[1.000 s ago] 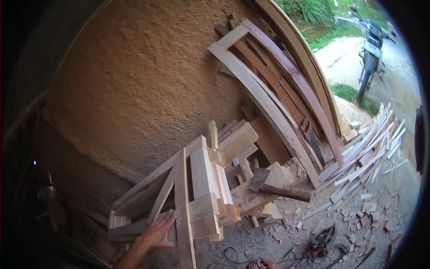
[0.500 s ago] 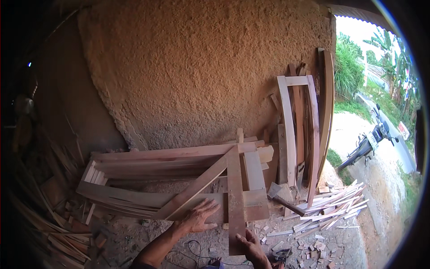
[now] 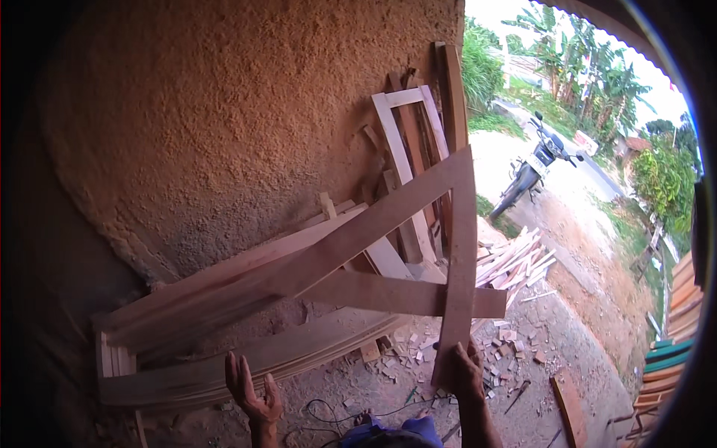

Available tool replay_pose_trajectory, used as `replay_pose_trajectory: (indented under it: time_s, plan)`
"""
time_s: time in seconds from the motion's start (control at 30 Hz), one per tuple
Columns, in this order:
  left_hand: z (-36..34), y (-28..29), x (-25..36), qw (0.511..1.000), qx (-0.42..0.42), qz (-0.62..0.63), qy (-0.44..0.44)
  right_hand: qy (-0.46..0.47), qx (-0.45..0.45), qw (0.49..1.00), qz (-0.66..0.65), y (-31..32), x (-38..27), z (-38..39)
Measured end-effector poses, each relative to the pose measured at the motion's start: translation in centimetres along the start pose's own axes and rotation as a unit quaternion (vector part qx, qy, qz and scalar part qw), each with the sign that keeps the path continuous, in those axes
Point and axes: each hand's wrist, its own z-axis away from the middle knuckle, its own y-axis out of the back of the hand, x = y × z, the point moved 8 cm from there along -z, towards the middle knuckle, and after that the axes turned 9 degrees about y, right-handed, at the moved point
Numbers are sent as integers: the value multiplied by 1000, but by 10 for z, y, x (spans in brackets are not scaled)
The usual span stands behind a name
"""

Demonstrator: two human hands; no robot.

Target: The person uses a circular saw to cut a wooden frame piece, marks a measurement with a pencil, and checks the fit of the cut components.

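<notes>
A large wooden square [image 3: 461, 254], made of three flat boards joined into a triangle, is raised in front of me. My right hand [image 3: 464, 367] is closed around the lower end of its upright board. My left hand [image 3: 254, 394] is open, holding nothing, its fingers pointing up near the front side of the stacked frames. The stack of long wooden frames [image 3: 299, 355] lies below and to the left. The raised square hides part of the stack's right end.
A rough earthen wall [image 3: 246, 112] rises behind the stack. Frames [image 3: 390, 127] and planks lean at its right end, beside a heap of thin strips [image 3: 519, 261]. Offcut blocks [image 3: 508, 345], a cable [image 3: 321, 408] and a board [image 3: 569, 409] lie on the ground. A motorcycle [image 3: 532, 170] stands outside.
The wooden square has been lifted off the stacked frames, held by my right hand. My left hand has come away from the boards. The view has swung to the right.
</notes>
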Motion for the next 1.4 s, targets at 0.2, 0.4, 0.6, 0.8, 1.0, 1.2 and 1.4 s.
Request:
replay_pose_trajectory:
  time_s: [0.2,0.4,0.6,0.8,1.0,1.2,1.4]
  plan:
    - [4,-80,-18,968,-246,-28,44,169,186,968,12,107,-53,-54]
    - [15,-111,-32,964,-264,-26,10,170,162,967,100,187,-45,-136]
    - [12,-117,-30,960,-275,-26,46,117,149,981,-33,181,106,-225]
    - [4,-110,-15,966,-252,-20,47,59,147,984,-86,102,202,-280]
    - [1,-109,-13,971,-236,-27,35,3,145,986,-80,84,260,-293]
    - [1,-110,-12,974,-221,-27,42,-9,181,975,-126,97,289,-272]
    - [2,-128,-13,972,-231,-22,33,-93,199,973,76,132,278,-276]
